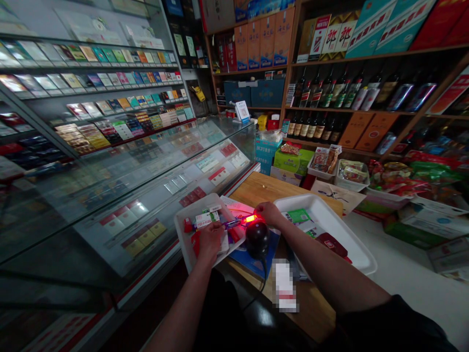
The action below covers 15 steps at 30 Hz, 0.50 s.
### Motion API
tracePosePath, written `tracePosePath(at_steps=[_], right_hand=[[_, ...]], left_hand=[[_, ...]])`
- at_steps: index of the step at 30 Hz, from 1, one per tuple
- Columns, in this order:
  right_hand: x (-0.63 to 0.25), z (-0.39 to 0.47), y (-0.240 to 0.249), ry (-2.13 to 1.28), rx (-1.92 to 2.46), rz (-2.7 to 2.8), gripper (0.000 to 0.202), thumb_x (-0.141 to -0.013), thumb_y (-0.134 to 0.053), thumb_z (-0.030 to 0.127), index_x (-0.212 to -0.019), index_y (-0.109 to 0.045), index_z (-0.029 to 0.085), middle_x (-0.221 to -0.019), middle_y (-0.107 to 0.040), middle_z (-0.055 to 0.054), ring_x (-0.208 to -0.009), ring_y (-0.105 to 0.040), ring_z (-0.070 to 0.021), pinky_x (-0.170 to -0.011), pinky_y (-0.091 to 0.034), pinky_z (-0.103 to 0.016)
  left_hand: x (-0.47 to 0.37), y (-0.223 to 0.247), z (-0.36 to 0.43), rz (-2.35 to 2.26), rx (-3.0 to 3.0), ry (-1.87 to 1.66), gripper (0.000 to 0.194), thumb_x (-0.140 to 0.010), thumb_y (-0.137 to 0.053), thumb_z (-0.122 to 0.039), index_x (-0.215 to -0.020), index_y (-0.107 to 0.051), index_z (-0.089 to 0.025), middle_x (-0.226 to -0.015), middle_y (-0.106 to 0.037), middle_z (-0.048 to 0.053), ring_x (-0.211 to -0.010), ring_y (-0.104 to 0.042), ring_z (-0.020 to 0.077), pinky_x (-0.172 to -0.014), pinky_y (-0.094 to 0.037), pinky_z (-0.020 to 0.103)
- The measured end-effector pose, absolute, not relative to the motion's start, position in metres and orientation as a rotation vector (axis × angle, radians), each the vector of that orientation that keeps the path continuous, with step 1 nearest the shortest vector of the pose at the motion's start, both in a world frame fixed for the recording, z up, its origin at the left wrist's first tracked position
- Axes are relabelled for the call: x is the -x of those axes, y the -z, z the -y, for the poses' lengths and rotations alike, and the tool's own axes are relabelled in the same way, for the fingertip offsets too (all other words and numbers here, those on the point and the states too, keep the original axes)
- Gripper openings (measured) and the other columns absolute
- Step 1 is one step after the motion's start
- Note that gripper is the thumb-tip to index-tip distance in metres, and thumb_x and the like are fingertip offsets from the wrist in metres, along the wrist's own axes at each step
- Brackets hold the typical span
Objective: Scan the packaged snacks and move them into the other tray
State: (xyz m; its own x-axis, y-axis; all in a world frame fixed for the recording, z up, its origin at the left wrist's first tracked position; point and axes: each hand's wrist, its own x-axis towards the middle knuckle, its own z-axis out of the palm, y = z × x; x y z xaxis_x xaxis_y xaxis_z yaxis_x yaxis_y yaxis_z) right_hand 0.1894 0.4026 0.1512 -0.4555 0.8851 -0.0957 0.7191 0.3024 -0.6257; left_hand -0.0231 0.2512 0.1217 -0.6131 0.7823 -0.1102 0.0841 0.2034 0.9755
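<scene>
- So, left hand [210, 240]: fingers pinched together on one end of a slim packet [233, 224], above the left tray [180, 230].
- Right hand [269, 215]: curled at the packet's other end; red glare washes it out, so can't tell if it's actually gripping. Hands are apart, packet between them.
- Packet's right by the top of a black scanner [257, 240], lit up bright red.
- Scanner's over a blue folder [240, 257] on a wooden table [249, 183], cable hanging down.
- Left tray has mixed small packs; right tray [361, 252] has a green pack [298, 215] and a dark red pouch [331, 244].
- Glass counter [154, 195] on the left, cigarette-style packs racked behind; shelves [355, 106] of bottles and boxes past the table.
</scene>
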Motion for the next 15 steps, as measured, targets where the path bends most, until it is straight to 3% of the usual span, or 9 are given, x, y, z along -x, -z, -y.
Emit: tracePosePath(at_steps=[15], right_hand=[[-0.1932,-0.4034,-0.1425,-0.892,1.457,2.293,0.022,-0.078,-0.064,0.011,-0.089,-0.081,0.018,-0.083,-0.078,-0.004,-0.078,-0.068,-0.0156,-0.069,-0.044,-0.022]], left_hand=[[0.0200,-0.1210,-0.2529,-1.851,-0.800,-1.476,0.016,-0.069,-0.075,-0.031,-0.079,-0.072,-0.018,-0.073,-0.070,0.004,-0.062,-0.059,0.0182,-0.056,-0.041,0.027]])
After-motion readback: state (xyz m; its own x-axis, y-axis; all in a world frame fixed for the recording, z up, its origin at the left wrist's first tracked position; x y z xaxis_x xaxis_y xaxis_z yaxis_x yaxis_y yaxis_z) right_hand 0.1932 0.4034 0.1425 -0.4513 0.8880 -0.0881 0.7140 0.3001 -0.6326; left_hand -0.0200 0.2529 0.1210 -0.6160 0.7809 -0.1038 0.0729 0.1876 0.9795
